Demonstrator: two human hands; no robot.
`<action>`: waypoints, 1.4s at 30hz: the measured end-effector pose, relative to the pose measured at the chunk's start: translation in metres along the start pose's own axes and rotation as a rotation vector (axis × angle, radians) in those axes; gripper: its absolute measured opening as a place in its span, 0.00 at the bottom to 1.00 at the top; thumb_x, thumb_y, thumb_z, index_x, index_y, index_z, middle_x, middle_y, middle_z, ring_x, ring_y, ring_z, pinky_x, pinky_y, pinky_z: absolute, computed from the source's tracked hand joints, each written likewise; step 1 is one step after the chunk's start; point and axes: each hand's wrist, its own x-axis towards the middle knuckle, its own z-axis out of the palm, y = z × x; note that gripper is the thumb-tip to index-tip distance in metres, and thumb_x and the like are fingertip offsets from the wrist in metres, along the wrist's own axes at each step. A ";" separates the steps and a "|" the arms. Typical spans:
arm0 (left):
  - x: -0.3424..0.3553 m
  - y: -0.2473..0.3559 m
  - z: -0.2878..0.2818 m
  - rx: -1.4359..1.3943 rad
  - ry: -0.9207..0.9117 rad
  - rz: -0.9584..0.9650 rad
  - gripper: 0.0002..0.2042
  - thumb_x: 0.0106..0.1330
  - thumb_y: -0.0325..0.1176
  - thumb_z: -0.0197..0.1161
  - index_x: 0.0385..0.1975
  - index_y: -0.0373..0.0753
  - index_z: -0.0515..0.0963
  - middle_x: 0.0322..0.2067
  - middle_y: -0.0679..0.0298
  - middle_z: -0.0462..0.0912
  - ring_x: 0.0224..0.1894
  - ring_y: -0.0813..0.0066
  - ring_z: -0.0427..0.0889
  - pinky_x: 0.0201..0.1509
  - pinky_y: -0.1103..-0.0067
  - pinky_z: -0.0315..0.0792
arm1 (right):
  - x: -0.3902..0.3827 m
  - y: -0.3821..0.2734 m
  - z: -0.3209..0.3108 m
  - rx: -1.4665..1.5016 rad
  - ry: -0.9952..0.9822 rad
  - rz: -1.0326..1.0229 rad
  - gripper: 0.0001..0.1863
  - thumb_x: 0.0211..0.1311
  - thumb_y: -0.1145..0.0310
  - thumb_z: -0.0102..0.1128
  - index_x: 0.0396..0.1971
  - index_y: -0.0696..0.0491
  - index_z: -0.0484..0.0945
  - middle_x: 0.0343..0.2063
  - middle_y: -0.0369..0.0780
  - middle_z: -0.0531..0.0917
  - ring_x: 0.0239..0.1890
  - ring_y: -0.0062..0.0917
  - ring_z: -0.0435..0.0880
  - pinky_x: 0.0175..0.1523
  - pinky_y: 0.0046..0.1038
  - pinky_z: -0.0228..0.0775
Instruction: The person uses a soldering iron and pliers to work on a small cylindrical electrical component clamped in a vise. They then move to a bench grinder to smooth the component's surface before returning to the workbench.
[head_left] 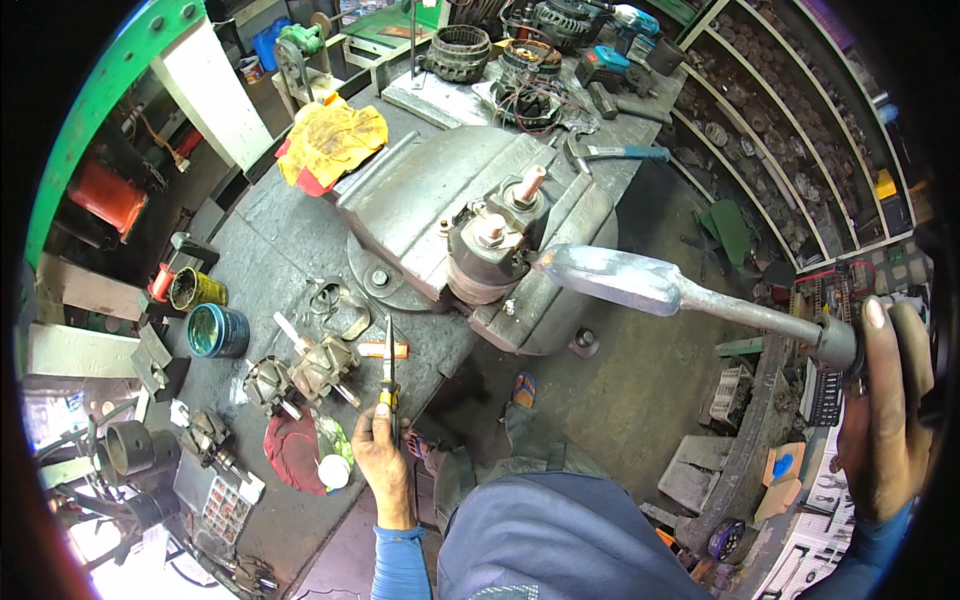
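Note:
In my right hand (890, 410), at the right edge, is the handle end of a large soldering iron (620, 280). Its thick silvery head points left, with the tip at the side of a starter solenoid (485, 250); whether they touch I cannot tell. The solenoid, with two copper-coloured threaded studs, sits in the jaws of a big grey bench vise (430, 190). My left hand (382, 450) is closed around the yellow-and-black handle of a slim, tapered metal tool that looks like long-nose pliers (389, 360). Its point faces up toward the vise base.
Left of the vise, the dark workbench (270, 250) carries a teal tub (217, 331), a yellow can (192, 288), metal motor parts (325, 365) and a red cloth (295, 455). A yellow rag (335, 140) and a hammer (620, 152) lie behind. Parts shelves (780, 120) stand right.

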 end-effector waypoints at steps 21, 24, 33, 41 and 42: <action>-0.003 0.000 -0.001 0.043 0.021 -0.021 0.13 0.77 0.37 0.59 0.42 0.31 0.81 0.27 0.67 0.81 0.26 0.83 0.78 0.30 0.84 0.71 | -0.005 0.006 0.019 0.007 0.050 0.013 0.36 0.59 0.82 0.61 0.70 0.49 0.69 0.64 0.50 0.76 0.70 0.40 0.72 0.79 0.47 0.56; -0.003 0.000 -0.001 0.041 0.006 -0.016 0.13 0.77 0.37 0.58 0.42 0.31 0.81 0.27 0.66 0.82 0.26 0.83 0.78 0.30 0.83 0.71 | -0.005 0.009 0.023 -0.039 0.087 -0.019 0.36 0.59 0.82 0.62 0.70 0.49 0.69 0.64 0.50 0.76 0.70 0.40 0.72 0.79 0.47 0.56; -0.003 0.000 -0.006 0.049 0.000 -0.010 0.14 0.77 0.38 0.59 0.42 0.31 0.81 0.28 0.67 0.81 0.27 0.83 0.79 0.31 0.83 0.71 | -0.005 0.006 0.024 0.120 0.124 0.107 0.35 0.57 0.84 0.63 0.67 0.51 0.73 0.65 0.49 0.75 0.69 0.40 0.72 0.77 0.43 0.61; 0.001 -0.005 -0.009 0.024 0.015 0.019 0.13 0.77 0.38 0.60 0.41 0.32 0.81 0.30 0.68 0.80 0.28 0.81 0.80 0.30 0.83 0.73 | -0.002 0.006 0.033 0.206 0.201 0.061 0.35 0.55 0.89 0.66 0.65 0.57 0.74 0.65 0.52 0.74 0.67 0.40 0.75 0.72 0.38 0.68; 0.001 -0.006 -0.009 0.030 0.014 0.018 0.13 0.77 0.38 0.60 0.41 0.32 0.81 0.30 0.68 0.80 0.28 0.81 0.80 0.30 0.83 0.73 | 0.000 0.003 0.036 0.231 0.228 0.071 0.35 0.55 0.89 0.65 0.65 0.57 0.74 0.65 0.52 0.74 0.67 0.40 0.75 0.72 0.38 0.67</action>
